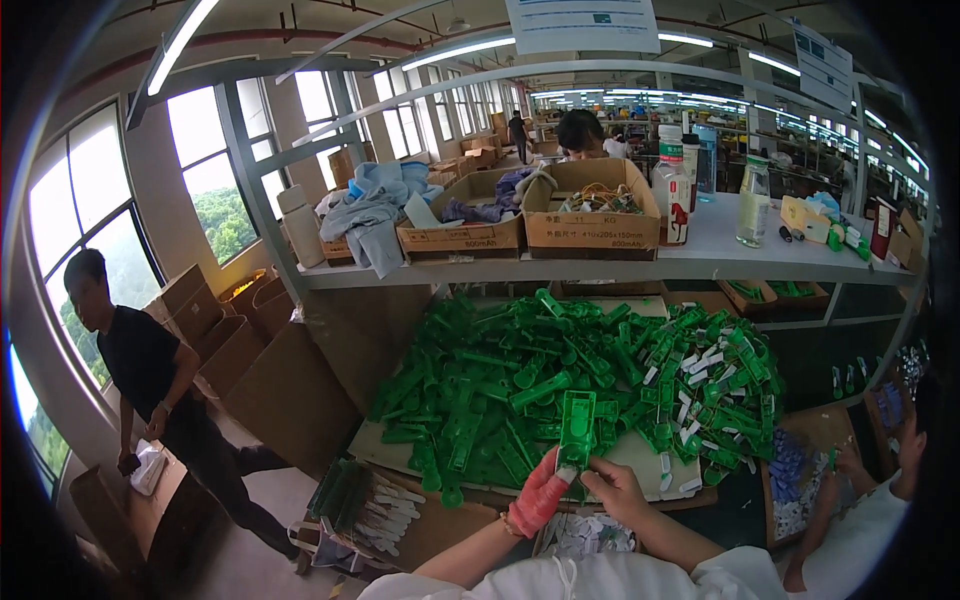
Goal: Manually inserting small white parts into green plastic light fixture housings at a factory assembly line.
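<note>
We hold one green casing [577,425] above the near edge of the beige board [640,458], ahead of the large pile of green casings [490,375]. With our left hand [540,495], in a pink-red covering, we pinch its near end between thumb and fingers. We keep the fingers of our bare right hand [617,492] bent and close together at the casing's near right corner; we cannot tell whether they grip it. White pieces [598,535] lie near, below our hands.
</note>
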`<state>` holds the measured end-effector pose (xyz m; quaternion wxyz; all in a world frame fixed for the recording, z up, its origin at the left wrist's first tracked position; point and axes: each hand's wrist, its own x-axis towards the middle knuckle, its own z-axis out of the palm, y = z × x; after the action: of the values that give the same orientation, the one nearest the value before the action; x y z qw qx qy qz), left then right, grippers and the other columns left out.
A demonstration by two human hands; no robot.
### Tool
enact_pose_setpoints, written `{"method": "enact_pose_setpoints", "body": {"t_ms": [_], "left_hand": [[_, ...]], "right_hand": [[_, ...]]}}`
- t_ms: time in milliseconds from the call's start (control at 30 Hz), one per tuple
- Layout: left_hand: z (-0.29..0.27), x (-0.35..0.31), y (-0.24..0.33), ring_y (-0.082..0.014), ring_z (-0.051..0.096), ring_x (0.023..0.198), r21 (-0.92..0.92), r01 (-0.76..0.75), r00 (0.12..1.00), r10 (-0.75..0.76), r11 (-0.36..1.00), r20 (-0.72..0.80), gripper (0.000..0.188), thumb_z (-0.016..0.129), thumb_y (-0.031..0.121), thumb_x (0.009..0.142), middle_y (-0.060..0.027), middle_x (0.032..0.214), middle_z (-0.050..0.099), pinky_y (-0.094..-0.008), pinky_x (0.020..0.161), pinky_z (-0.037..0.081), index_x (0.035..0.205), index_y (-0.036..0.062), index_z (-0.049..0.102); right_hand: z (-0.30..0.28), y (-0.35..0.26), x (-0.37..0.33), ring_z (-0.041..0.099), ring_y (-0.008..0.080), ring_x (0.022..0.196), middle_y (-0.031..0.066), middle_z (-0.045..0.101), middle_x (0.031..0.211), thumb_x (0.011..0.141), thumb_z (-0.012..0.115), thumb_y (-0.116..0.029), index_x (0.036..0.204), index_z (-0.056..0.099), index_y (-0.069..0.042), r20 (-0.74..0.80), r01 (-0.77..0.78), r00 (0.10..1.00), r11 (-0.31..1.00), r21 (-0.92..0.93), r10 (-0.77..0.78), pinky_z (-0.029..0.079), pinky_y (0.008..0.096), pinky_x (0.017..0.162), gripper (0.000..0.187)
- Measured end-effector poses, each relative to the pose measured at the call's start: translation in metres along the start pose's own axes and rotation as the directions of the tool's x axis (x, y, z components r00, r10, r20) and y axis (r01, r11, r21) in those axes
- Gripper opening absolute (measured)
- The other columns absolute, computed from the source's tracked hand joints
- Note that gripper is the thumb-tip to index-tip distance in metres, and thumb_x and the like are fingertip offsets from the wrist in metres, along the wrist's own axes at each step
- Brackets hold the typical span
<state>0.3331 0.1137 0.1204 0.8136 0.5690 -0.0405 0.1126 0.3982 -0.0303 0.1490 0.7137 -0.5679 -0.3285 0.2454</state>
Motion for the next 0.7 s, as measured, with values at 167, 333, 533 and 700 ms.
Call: {"method": "enact_pose_setpoints", "body": {"t_ms": [167,333,533,700], "left_hand": [[0.011,0.001,0.001,-0.0135,0.033,0.121,0.051,-0.076,0.987,0.068,0.996,0.149,0.057,0.047,0.022,0.092,-0.0048,0.133,0.036,-0.029,0.1,0.028,0.138,0.0046,0.019],[0.019,-0.003,0.006,-0.0123,0.036,0.115,0.034,0.101,0.985,-0.105,0.994,0.14,0.06,0.048,0.023,0.091,-0.0028,0.13,0.036,-0.0297,0.095,0.033,0.14,0.0064,0.016],[0.033,-0.005,0.046,-0.0158,0.035,0.12,0.019,0.11,0.983,-0.112,0.994,0.147,0.066,0.047,0.018,0.083,-0.0067,0.132,0.036,-0.0316,0.099,0.03,0.14,0.0062,0.015],[0.046,0.006,0.048,-0.0161,0.044,0.107,0.132,0.009,0.995,-0.023,0.991,0.099,0.056,0.051,0.022,0.08,-0.0071,0.118,0.044,-0.03,0.091,0.036,0.129,0.0025,0.031]], "right_hand": [[-0.012,-0.001,-0.008,0.048,0.0037,0.069,-0.0008,0.057,0.081,0.086,0.058,-0.016,0.105,0.056,0.003,-0.04,0.059,0.997,0.996,-0.073,-0.062,0.039,0.0177,0.061,0.027],[-0.015,-0.002,-0.014,0.056,0.0112,0.086,0.0075,0.06,0.099,0.085,0.059,-0.016,0.114,0.053,0.005,-0.04,0.052,0.998,0.998,0.028,-0.051,0.044,0.0242,0.078,0.036],[-0.015,-0.01,-0.011,0.053,0.0072,0.084,0.0038,0.06,0.095,0.087,0.057,-0.014,0.114,0.052,0.004,-0.019,0.026,0.999,0.999,0.045,-0.026,0.043,0.0209,0.074,0.033],[-0.023,-0.016,-0.014,0.048,0.0037,0.071,0.0,0.058,0.085,0.087,0.057,-0.017,0.112,0.053,0.002,-0.061,0.07,0.996,0.997,0.042,-0.068,0.039,0.0178,0.062,0.032]]}}
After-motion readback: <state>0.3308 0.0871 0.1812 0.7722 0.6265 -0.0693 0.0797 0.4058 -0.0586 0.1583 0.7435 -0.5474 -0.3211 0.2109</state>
